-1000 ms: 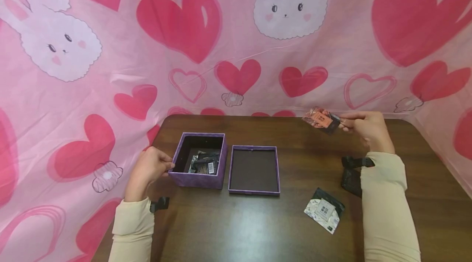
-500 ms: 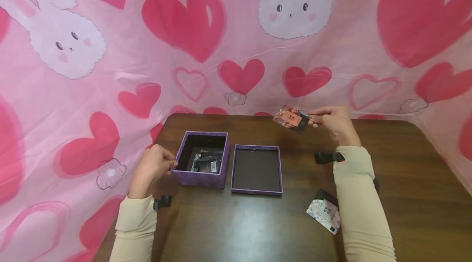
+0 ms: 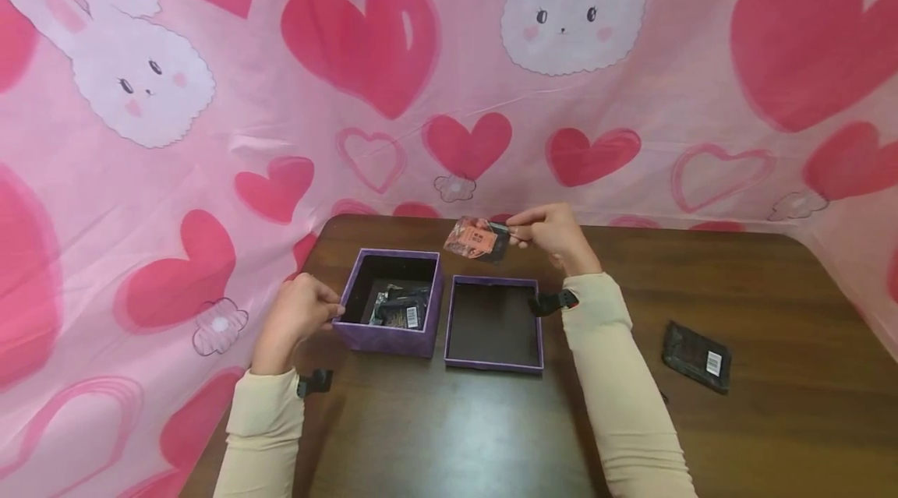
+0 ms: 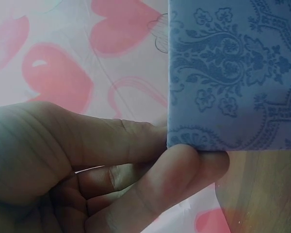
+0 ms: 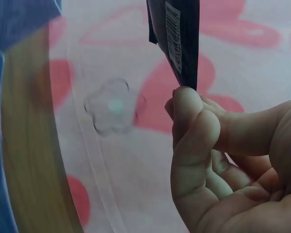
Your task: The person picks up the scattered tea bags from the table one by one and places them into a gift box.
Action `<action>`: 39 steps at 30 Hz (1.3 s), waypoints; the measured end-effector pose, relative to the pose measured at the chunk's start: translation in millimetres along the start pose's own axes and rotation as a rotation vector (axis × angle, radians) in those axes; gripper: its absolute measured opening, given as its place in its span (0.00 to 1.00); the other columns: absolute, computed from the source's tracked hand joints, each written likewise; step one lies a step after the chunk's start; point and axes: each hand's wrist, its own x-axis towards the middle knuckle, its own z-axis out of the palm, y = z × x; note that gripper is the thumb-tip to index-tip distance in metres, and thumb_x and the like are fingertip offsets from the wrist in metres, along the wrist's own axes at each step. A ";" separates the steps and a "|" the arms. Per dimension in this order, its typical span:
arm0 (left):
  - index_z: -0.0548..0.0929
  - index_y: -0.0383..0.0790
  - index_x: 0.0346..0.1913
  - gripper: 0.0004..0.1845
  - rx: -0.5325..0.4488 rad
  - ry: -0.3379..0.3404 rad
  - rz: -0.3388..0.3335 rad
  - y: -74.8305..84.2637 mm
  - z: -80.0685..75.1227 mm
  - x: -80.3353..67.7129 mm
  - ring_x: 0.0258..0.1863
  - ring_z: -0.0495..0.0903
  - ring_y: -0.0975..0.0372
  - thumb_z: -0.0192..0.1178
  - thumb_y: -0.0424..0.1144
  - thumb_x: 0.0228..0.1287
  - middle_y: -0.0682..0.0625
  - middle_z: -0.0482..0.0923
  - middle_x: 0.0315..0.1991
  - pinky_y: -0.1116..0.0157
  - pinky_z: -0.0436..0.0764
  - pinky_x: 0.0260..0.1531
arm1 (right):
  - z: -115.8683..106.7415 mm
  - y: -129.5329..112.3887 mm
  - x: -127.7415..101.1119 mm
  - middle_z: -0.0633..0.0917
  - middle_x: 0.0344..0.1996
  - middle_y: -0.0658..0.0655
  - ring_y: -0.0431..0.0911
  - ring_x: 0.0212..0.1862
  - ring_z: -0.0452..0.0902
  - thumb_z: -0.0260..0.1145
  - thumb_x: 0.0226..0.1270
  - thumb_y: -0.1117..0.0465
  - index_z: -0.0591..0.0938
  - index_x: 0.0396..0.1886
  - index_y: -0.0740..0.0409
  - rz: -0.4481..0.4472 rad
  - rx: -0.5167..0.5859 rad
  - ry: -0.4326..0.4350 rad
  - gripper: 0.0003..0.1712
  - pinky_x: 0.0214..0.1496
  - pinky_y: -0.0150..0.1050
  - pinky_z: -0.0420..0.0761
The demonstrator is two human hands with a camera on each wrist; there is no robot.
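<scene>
Orange packet [image 3: 475, 238] pinched by one edge in right hand [image 3: 553, 231], up in the air just behind purple box [image 3: 393, 303] and its lid [image 3: 494, 323]. Left hand [image 3: 298, 312] gripping box's left wall, fingers curled at the corner. Black packets [image 3: 398, 306] inside box. Another black packet [image 3: 696, 355] flat on counter [image 3: 772, 420], well right of box.

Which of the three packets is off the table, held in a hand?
The orange-faced packet, pinched by the right hand. One dark packet lies in the purple box; another lies on the table.
</scene>
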 end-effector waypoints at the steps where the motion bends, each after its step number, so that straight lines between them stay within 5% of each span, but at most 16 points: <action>1: 0.90 0.29 0.33 0.03 -0.001 0.002 -0.001 0.3 0.7 0.5 0.18 0.85 0.58 0.72 0.27 0.55 0.39 0.86 0.29 0.64 0.83 0.22 | 5.9 -0.7 1.4 0.84 0.41 0.69 0.47 0.28 0.85 0.65 0.65 0.78 0.81 0.50 0.81 0.003 0.006 -0.014 0.14 0.32 0.35 0.84; 13: 0.90 0.30 0.31 0.02 0.002 0.007 0.003 0.9 4.9 6.4 0.17 0.85 0.58 0.72 0.27 0.56 0.42 0.85 0.26 0.64 0.83 0.21 | 77.5 -3.9 11.2 0.86 0.42 0.68 0.52 0.32 0.86 0.66 0.62 0.78 0.85 0.45 0.76 0.008 0.012 -0.124 0.12 0.36 0.41 0.85; 19: 0.90 0.30 0.32 0.02 -0.007 0.008 0.011 1.5 5.0 7.2 0.18 0.85 0.57 0.71 0.27 0.56 0.41 0.85 0.27 0.65 0.82 0.20 | 101.5 -4.2 13.7 0.87 0.39 0.67 0.48 0.28 0.86 0.67 0.60 0.80 0.86 0.42 0.76 0.007 0.052 -0.130 0.10 0.46 0.54 0.84; 32: 0.90 0.29 0.33 0.03 -0.026 -0.002 0.005 2.2 5.3 7.1 0.19 0.86 0.54 0.71 0.27 0.56 0.39 0.86 0.28 0.64 0.83 0.21 | 92.5 2.0 11.6 0.86 0.44 0.71 0.55 0.33 0.88 0.70 0.66 0.68 0.86 0.49 0.71 0.069 -0.006 -0.219 0.14 0.37 0.43 0.87; 39: 0.90 0.29 0.33 0.03 -0.024 -0.006 0.007 1.9 5.2 6.3 0.19 0.85 0.55 0.71 0.27 0.56 0.39 0.85 0.28 0.64 0.82 0.20 | 62.4 1.9 5.2 0.88 0.39 0.67 0.56 0.33 0.87 0.72 0.64 0.70 0.85 0.49 0.73 0.004 -0.052 -0.179 0.15 0.46 0.56 0.84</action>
